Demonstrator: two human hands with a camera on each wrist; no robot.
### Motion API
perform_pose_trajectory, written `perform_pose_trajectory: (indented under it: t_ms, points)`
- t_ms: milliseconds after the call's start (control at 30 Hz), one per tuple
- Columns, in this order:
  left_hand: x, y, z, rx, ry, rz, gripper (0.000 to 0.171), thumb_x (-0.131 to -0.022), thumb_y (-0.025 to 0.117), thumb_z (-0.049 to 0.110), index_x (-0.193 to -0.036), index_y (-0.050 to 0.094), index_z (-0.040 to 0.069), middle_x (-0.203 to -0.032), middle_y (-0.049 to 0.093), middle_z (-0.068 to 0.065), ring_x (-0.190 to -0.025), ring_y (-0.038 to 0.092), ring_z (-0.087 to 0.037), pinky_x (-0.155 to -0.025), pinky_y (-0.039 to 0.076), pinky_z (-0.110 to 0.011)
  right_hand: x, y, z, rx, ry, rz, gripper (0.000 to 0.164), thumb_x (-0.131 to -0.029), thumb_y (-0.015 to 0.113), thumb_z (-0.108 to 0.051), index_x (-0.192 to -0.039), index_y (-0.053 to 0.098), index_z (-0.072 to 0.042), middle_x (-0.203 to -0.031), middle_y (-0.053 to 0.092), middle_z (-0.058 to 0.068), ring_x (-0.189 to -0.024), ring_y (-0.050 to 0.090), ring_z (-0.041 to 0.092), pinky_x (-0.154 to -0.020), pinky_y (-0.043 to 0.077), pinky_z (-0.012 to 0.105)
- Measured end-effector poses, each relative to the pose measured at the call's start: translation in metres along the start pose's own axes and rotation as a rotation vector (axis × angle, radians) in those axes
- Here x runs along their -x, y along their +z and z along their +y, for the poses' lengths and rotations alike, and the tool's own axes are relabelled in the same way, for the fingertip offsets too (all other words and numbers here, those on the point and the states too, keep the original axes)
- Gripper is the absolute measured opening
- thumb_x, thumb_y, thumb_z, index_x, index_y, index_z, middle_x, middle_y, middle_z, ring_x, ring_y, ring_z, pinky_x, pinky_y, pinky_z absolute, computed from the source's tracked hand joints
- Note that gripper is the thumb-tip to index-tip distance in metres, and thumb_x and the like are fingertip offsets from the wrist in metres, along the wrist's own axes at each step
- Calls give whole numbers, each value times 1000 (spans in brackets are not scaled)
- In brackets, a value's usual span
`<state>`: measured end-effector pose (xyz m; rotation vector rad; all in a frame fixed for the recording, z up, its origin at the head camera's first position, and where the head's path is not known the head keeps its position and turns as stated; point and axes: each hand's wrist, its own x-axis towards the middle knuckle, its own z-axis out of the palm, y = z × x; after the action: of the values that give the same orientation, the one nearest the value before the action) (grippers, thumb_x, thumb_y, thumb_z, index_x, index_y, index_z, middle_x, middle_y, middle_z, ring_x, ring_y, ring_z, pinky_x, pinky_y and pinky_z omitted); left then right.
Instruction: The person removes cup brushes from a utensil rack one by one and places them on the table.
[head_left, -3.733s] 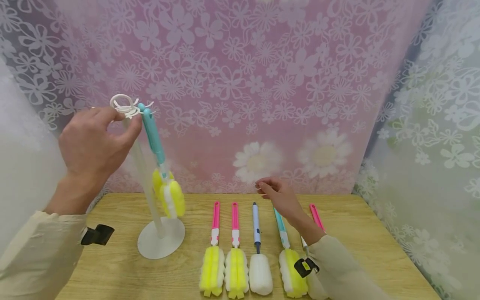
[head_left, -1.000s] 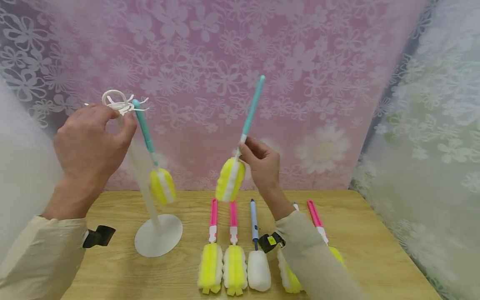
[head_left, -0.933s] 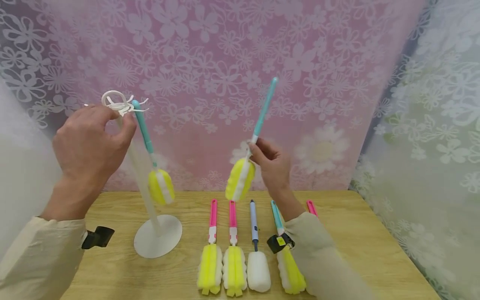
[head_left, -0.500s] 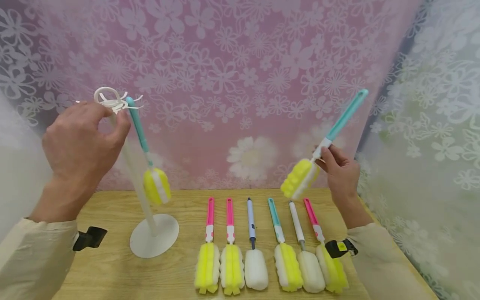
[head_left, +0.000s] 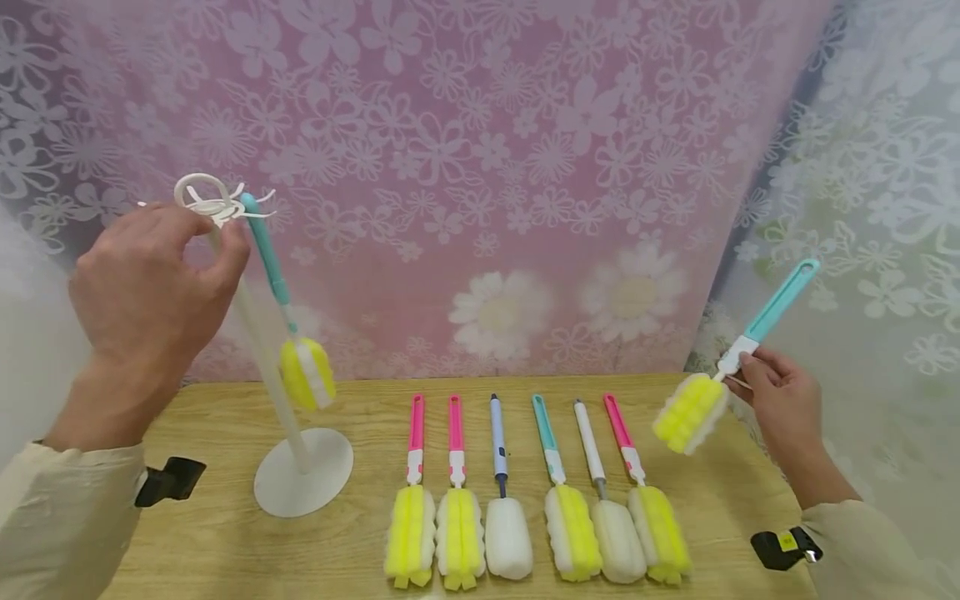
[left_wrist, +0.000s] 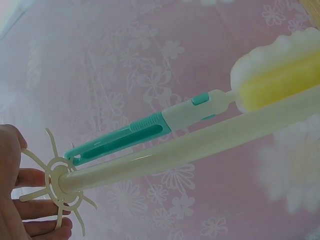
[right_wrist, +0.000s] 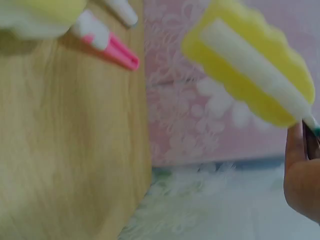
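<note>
At the left, my left hand (head_left: 146,300) grips the top of a white hook stand (head_left: 303,479), its thumb and fingers among the thin hooks. One teal-handled sponge bottle brush (head_left: 307,372) hangs from a hook there, sponge down; the left wrist view shows its handle (left_wrist: 117,145) close beside the pole. Over the table's right end, my right hand (head_left: 787,408) pinches another teal-handled sponge bottle brush (head_left: 688,414) by the white neck. Its handle tilts up to the right, and its yellow-and-white sponge (left_wrist: 280,75) type matches the hanging one.
Several brushes lie in a row on the wooden table (head_left: 225,550): two pink-handled ones (head_left: 410,533), a lilac-handled one (head_left: 508,537), a teal one (head_left: 572,533), a white one (head_left: 618,542) and another pink one (head_left: 660,533). A flowered curtain (head_left: 487,167) stands behind.
Earliest, two teal brushes hung on the stand and my right hand held nothing. It then took one brush, carried it right past the row, and lowered it. My left hand stays on the stand.
</note>
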<state>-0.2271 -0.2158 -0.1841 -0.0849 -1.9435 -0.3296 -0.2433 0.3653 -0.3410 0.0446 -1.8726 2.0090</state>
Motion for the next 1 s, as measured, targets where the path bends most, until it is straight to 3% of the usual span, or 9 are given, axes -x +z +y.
perform_pose_trajectory:
  t_ms: [100,333,400,467,567,733,900,1000]
  points:
    - [1,0,0,2,5,1,34,-81,51,36,-80,66,6,-73,61,-15,-64,52,-35,-45,29,-47,3,-21,8,52,60,-105,44,-85,54,-12,-123,40,7,-92,65,-1,-80,64,11,-66,48,24]
    - [2,-1,1,0,13,-2,35,-81,51,36,-80,66,4,-73,61,-15,-63,51,-35,-45,29,-47,10,-53,21,192,253,-299,57,-88,51,-16,-129,27,15,-95,62,-9,-83,64,14,-69,48,27]
    - [2,-1,1,-1,17,0,35,-81,51,36,-80,66,4,-74,61,-16,-62,51,-35,-45,29,-47,11,-58,26,202,302,-339,45,-89,50,-17,-126,40,8,-95,62,-8,-83,63,15,-70,49,27]
    - [2,-2,1,0,21,1,35,-81,51,36,-81,66,4,-73,61,-16,-62,51,-35,-44,29,-46,12,-61,31,182,345,-370,34,-89,50,-15,-118,49,3,-94,63,-6,-84,63,15,-71,49,28]
    - [1,-2,1,-2,29,-5,36,-81,50,36,-82,66,3,-74,61,-17,-62,51,-35,-45,30,-47,12,-63,42,200,404,-427,38,-90,48,-14,-122,44,7,-97,62,-5,-86,62,15,-73,48,29]
    - [1,-4,1,-11,19,-21,36,-82,50,35,-85,67,4,-76,61,-17,-66,52,-36,-48,32,-48,11,-60,61,341,500,-520,64,-92,45,-21,-132,13,18,-110,53,0,-94,57,9,-80,46,31]
    - [1,-3,1,-4,13,-20,35,-81,51,35,-85,67,4,-77,61,-17,-66,52,-36,-47,31,-48,17,-54,74,388,584,-582,64,-92,46,-24,-134,16,14,-130,38,24,-101,54,14,-82,45,35]
    - [1,-3,2,0,6,-25,35,-81,51,36,-86,67,5,-78,62,-17,-67,52,-35,-47,31,-48,22,-51,78,377,622,-576,64,-91,47,-24,-133,18,14,-127,41,23,-100,55,20,-81,46,36]
